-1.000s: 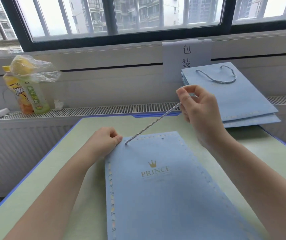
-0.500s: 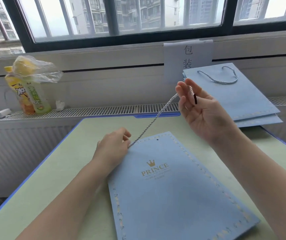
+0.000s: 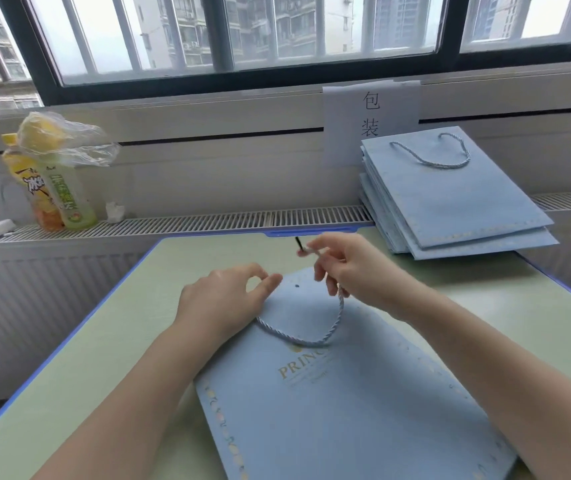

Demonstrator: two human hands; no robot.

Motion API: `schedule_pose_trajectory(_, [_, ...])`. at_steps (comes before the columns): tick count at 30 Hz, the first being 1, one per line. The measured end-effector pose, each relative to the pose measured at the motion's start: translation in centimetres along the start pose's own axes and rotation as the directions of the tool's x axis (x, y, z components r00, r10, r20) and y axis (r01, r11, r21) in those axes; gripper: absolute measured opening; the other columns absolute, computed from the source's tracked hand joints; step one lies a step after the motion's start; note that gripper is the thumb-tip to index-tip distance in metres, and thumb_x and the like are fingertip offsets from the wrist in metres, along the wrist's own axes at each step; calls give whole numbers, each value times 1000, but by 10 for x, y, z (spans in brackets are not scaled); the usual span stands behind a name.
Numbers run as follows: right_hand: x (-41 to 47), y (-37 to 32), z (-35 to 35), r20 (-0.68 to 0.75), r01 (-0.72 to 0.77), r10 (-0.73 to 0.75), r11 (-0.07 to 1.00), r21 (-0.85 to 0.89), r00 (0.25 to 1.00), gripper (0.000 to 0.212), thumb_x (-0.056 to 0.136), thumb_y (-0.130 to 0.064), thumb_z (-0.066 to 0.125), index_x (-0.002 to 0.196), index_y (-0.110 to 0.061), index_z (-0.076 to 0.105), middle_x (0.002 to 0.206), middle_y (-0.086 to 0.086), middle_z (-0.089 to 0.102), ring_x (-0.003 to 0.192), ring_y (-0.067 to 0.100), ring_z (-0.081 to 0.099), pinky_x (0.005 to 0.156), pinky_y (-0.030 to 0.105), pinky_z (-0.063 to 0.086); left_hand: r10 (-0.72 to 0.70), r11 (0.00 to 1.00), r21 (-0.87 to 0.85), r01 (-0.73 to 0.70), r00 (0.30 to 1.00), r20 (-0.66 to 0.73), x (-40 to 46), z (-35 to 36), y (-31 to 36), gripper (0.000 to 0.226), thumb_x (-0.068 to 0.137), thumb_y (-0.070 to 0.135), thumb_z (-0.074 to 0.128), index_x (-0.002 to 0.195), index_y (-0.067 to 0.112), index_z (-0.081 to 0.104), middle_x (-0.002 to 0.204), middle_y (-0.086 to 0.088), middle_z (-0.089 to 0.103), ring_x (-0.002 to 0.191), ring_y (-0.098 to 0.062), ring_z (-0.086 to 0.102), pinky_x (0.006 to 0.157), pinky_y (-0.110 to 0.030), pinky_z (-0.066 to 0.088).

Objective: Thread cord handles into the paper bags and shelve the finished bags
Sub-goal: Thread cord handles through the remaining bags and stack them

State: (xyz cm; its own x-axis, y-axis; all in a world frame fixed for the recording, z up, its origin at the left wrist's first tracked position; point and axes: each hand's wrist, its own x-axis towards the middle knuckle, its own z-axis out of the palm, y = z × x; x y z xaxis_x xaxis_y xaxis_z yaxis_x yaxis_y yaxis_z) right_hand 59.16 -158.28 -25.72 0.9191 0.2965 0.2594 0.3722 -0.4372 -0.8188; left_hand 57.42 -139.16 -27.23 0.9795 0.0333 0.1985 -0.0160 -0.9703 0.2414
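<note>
Paper bag (image 3: 346,403), pale blue with a gold "PRINCE" crest, lies flat on a green bench (image 3: 80,368) beneath a barred window (image 3: 242,32). A stack of finished bags (image 3: 450,202) leans against the wall at the bench's far right corner, the top one showing its cord loop. Two drink bottles (image 3: 52,188) under a crumpled plastic bag (image 3: 66,140) stand on the radiator ledge at left. The person's left hand (image 3: 221,299) presses the bag's top edge, thumb and forefinger nearly touching. The right hand (image 3: 350,271) pinches the cord (image 3: 311,337), which sags in a loop across the bag, its dark tip raised.
</note>
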Motion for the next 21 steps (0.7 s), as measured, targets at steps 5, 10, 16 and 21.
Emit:
schedule_pose_trajectory(5, [-3, 11, 42, 40, -6, 13, 985, -173, 999, 32, 96, -5, 36, 106, -16, 64, 67, -17, 45, 57, -3, 42, 54, 8, 32, 80, 997, 9, -80, 995, 51, -5, 4, 12, 30, 93, 55, 42, 119, 49, 56, 116, 12, 63, 112, -16, 56, 83, -30, 39])
schedule_pose_trajectory(10, [0, -1, 37, -47, -7, 2, 994, -113, 999, 22, 98, -12, 44, 101, -8, 65, 61, -14, 42, 50, -4, 39, 50, 11, 32, 61, 957, -287, -40, 996, 64, 6, 16, 10, 14, 89, 31, 55, 99, 23, 60, 103, 5, 65, 99, -19, 57, 84, -35, 46])
schedule_pose_trajectory(16, [1, -6, 12, -79, 22, -35, 987, -159, 996, 24, 95, -10, 42, 98, -16, 65, 46, -13, 43, 41, 0, 41, 42, 13, 29, 78, 841, -539, -46, 996, 36, 8, 0, 6, 12, 90, 34, 59, 83, 24, 58, 59, 8, 60, 55, -8, 51, 59, -26, 40])
schedule_pose_trajectory(21, [-1, -3, 18, 32, 30, -26, 988, -152, 999, 17, 95, -26, 54, 88, -15, 64, 60, -12, 44, 50, 1, 40, 50, 15, 30, 137, 805, -592, -32, 982, 133, 6, -2, 3, 4, 87, 21, 66, 88, 20, 70, 60, 4, 59, 44, -1, 48, 48, -15, 37])
